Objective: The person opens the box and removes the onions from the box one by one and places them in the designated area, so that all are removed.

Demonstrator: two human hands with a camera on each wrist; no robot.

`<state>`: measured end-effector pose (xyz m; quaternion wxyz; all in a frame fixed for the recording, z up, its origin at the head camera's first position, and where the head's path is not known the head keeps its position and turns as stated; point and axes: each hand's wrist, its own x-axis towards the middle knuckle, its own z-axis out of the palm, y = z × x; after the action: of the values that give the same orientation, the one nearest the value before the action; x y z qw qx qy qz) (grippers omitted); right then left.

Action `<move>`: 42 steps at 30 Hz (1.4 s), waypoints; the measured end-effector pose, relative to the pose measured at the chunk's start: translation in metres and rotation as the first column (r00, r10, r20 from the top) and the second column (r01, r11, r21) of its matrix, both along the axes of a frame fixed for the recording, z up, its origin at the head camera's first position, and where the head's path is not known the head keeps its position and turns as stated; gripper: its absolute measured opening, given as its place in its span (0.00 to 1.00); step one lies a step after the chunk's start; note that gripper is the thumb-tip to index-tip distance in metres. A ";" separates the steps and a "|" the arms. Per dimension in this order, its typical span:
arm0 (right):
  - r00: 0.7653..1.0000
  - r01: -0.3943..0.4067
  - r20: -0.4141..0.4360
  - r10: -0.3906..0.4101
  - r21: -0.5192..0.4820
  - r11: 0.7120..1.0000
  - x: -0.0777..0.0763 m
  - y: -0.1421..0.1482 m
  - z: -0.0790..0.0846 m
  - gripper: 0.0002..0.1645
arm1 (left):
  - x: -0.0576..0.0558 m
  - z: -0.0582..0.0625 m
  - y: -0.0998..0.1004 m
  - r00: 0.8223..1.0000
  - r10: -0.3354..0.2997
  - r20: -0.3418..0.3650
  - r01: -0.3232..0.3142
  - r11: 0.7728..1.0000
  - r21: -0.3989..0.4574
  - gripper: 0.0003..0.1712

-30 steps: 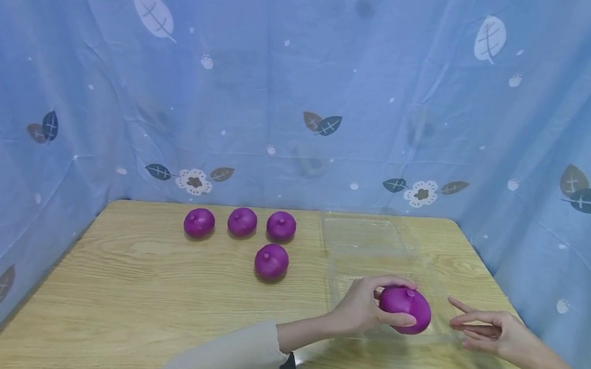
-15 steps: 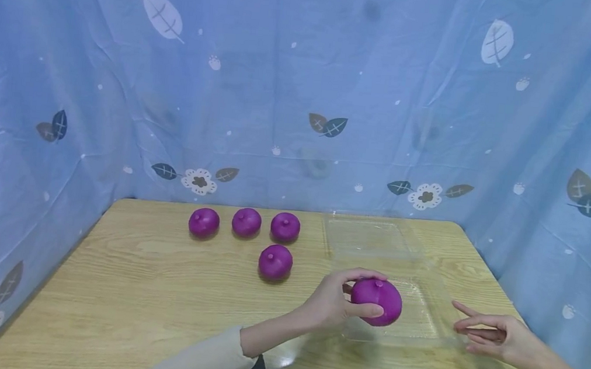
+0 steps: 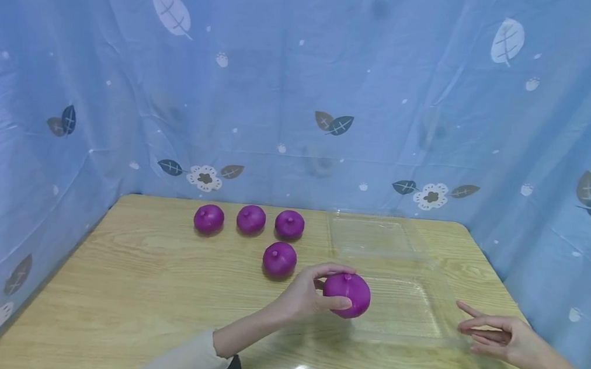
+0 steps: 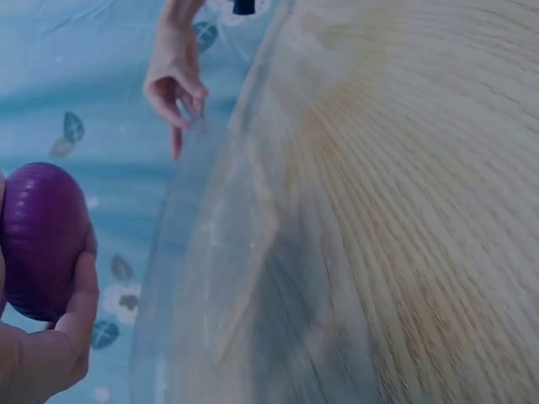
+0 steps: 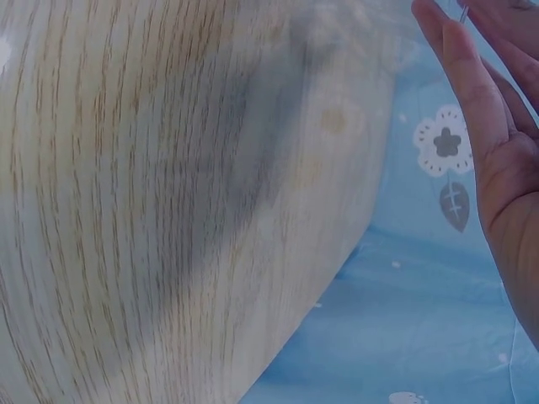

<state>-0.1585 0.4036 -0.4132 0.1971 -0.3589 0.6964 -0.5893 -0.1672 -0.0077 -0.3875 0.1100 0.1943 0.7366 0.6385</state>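
Note:
In the head view, my left hand [image 3: 312,294] grips a purple onion [image 3: 351,295], thumb in front and fingers over its top. It is held above the left side of a clear plastic container [image 3: 393,336]. The left wrist view shows the onion [image 4: 44,240] from the side, between thumb and fingers. My right hand [image 3: 503,337] is at the container's right edge. In the right wrist view, a thin clear edge shows between the thumb and fingers of the right hand [image 5: 505,143], which pinch it.
Several more purple onions stand on the wooden table [image 3: 159,290]: three in a back row, the middle one [image 3: 251,220] among them, and one nearer onion [image 3: 279,259]. A second clear rectangular section [image 3: 372,238] lies behind the near one. Blue patterned curtain [image 3: 283,78] surrounds the table.
My left hand has moved left with the onion, from over the middle of the clear container to its left side. The right hand stays at the right edge.

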 end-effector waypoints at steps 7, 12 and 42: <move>1.000 -0.007 -0.002 0.007 -0.023 1.000 0.000 0.002 -0.002 0.22 | 0.000 -0.005 -0.018 1.000 0.015 -0.011 -0.016 0.999 -0.032 0.26; 0.999 -0.042 -0.010 0.042 -0.063 0.997 -0.001 0.002 -0.003 0.22 | 0.001 -0.006 -0.034 1.000 0.014 0.016 -0.013 0.999 -0.033 0.26; 1.000 -0.010 -0.025 0.010 -0.026 1.000 -0.002 0.004 -0.008 0.22 | -0.001 -0.027 -0.146 0.994 -0.088 0.058 0.095 0.989 -0.113 0.31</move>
<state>-0.1601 0.4076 -0.4213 0.1866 -0.3723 0.6893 -0.5928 -0.1686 -0.1541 -0.4146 0.1695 0.2043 0.7595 0.5939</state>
